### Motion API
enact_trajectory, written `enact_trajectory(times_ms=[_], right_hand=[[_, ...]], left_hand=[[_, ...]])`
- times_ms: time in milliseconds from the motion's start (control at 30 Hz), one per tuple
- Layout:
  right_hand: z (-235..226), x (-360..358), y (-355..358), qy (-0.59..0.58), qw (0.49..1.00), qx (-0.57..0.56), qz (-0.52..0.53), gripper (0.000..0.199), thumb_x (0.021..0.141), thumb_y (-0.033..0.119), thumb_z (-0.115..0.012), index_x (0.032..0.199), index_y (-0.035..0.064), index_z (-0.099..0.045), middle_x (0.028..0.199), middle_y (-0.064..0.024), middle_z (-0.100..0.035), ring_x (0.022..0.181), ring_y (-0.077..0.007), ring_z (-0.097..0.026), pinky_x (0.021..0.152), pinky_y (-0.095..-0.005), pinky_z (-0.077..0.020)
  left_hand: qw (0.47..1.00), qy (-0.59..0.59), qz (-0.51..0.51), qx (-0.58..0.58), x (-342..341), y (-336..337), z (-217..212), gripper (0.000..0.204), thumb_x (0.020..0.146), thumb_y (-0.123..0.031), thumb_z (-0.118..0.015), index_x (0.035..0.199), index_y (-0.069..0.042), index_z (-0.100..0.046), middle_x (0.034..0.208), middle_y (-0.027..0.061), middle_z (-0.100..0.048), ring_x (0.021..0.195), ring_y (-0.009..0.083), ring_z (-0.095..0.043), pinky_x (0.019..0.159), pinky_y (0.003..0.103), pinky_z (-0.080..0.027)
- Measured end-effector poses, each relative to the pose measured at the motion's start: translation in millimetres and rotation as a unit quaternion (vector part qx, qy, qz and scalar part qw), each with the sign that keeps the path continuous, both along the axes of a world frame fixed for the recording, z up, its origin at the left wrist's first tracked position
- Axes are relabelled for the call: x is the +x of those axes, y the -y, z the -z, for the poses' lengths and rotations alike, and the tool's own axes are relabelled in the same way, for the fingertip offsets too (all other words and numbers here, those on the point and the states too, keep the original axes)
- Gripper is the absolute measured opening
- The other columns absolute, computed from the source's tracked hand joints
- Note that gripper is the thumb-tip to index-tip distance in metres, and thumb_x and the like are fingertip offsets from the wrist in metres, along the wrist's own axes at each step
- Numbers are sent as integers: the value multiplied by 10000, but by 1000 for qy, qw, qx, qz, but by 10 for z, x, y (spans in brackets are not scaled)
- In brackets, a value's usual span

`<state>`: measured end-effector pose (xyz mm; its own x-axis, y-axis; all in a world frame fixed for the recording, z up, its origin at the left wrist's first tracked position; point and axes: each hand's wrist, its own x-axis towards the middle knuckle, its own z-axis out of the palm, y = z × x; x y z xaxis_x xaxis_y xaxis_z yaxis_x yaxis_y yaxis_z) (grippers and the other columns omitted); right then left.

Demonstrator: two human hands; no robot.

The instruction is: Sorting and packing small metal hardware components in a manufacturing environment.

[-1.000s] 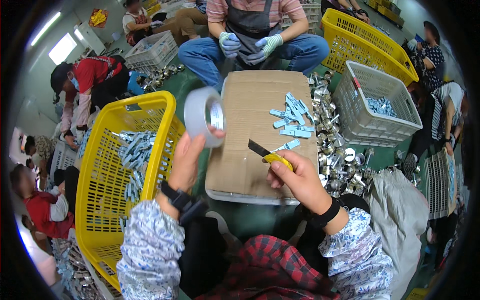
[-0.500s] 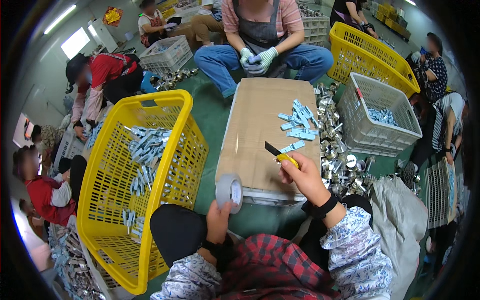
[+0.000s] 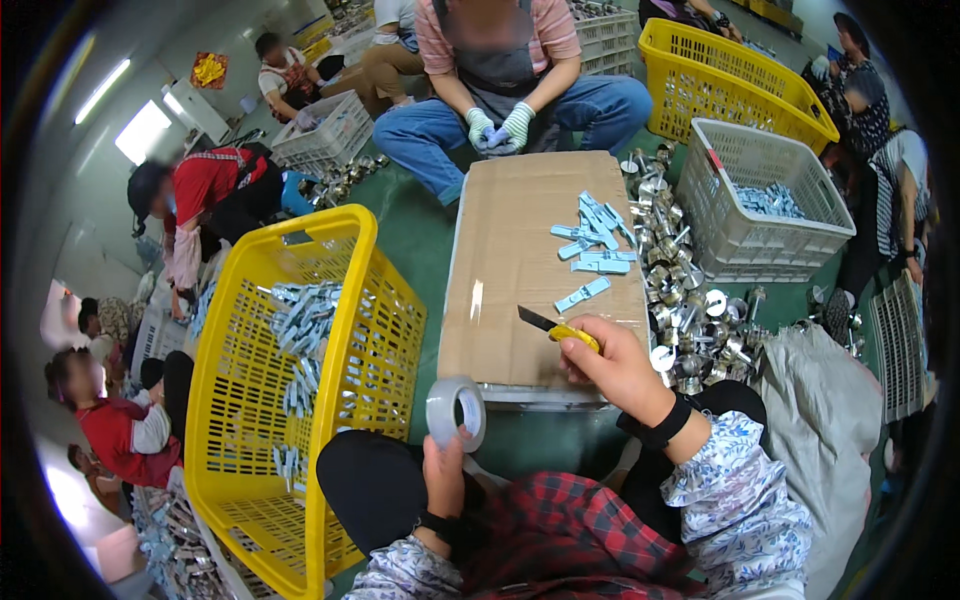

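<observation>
Knife (image 3: 574,337)'s baring blade, ctr frame: R hand (image 3: 618,364)'s curling fingers round handle, L hand (image 3: 444,482)'s pinching tape roll (image 3: 439,412), lower ctr. I'm fearing R-wrist dip scoring cardboard (image 3: 515,240).

The left hand (image 3: 445,478) grips low beside the left knee (image 3: 360,485), the right hand (image 3: 612,365) farther forward.

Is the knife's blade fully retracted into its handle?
No, the dark blade sticks out past the yellow handle held in the right hand.
</observation>
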<state>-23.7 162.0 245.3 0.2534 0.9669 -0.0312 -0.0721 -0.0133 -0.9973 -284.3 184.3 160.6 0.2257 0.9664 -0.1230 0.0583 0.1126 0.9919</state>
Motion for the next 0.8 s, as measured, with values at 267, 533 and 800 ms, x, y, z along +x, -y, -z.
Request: enact_trajectory(times_ms=[267, 533, 800], right_hand=[[-130, -18, 42, -3, 1000, -3, -11, 150, 843, 128, -527, 915, -1, -548, 670, -30, -576, 577, -75, -537, 537, -214, -434], [-59, -118, -23, 17, 999, -13, -36, 165, 859, 144, -513, 952, 9, -529, 702, -21, -568, 594, -73, -530, 547, -203, -431], [-87, -61, 130, 49, 998, -7, 25, 242, 882, 231, -475, 956, 4, -512, 634, -16, -507, 506, -74, -455, 474, -188, -353]], left_hand=[[996, -9, 50, -72, -40, -86, 61, 319, 892, -276, -421, 1062, -13, -479, 891, 84, -584, 823, 146, -533, 740, 271, -411], [998, -46, 35, 23, -93, -88, -240, 512, 866, -144, -463, 1299, -3, -229, 1149, 166, -470, 998, 257, -517, 885, 329, -392], [969, -166, 179, -46, 2, -54, 175, 794, 721, -132, -568, 1340, 12, -92, 1227, 270, -391, 1112, 331, -439, 923, 340, -348]])
